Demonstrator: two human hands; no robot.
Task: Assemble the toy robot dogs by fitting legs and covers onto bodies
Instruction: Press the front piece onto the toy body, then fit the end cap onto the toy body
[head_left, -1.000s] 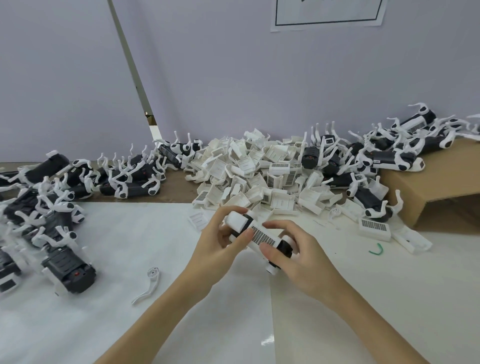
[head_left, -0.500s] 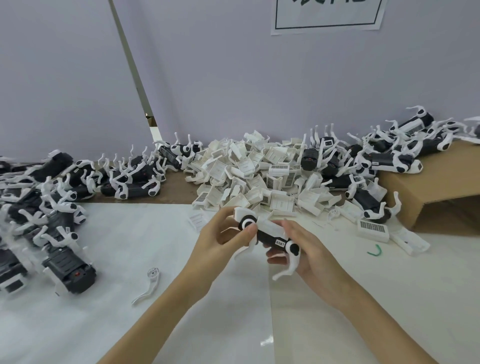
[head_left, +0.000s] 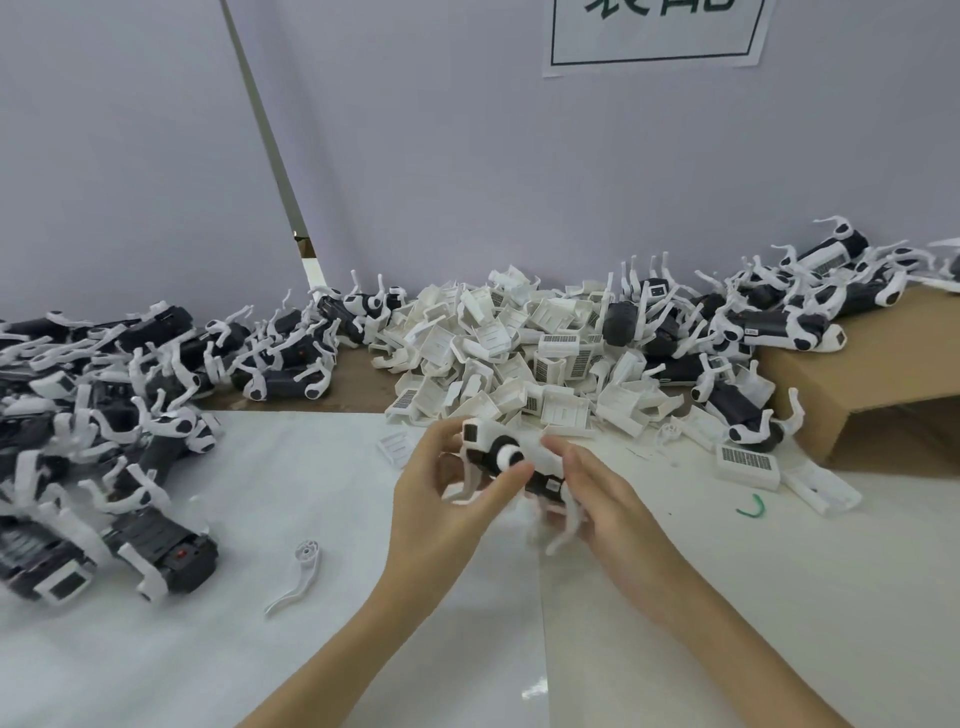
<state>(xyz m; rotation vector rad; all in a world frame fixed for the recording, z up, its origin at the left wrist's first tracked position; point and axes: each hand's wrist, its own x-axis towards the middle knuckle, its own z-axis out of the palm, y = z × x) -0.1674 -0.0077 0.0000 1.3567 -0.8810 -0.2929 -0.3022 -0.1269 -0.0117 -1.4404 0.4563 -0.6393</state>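
I hold one toy robot dog (head_left: 506, 454) above the white table (head_left: 260, 649), black body with a white cover and white legs hanging down. My left hand (head_left: 447, 499) grips its front end, thumb under the round white shoulder joint. My right hand (head_left: 602, 493) grips its rear end, fingers curled around the back legs. A pile of loose white covers (head_left: 519, 358) lies just behind the hands. One loose white leg (head_left: 296, 577) rests on the table to the left.
Dogs with legs fitted lie heaped at the left (head_left: 104, 415) and along the back right (head_left: 753, 322), partly on a cardboard box (head_left: 883, 374). A lone cover (head_left: 748, 465) and a green wire bit (head_left: 753, 506) sit to the right. A grey wall stands behind.
The dog in my hands has been turned from cover-up to upright with its legs pointing down. Both hands kept their hold and shifted slightly left.
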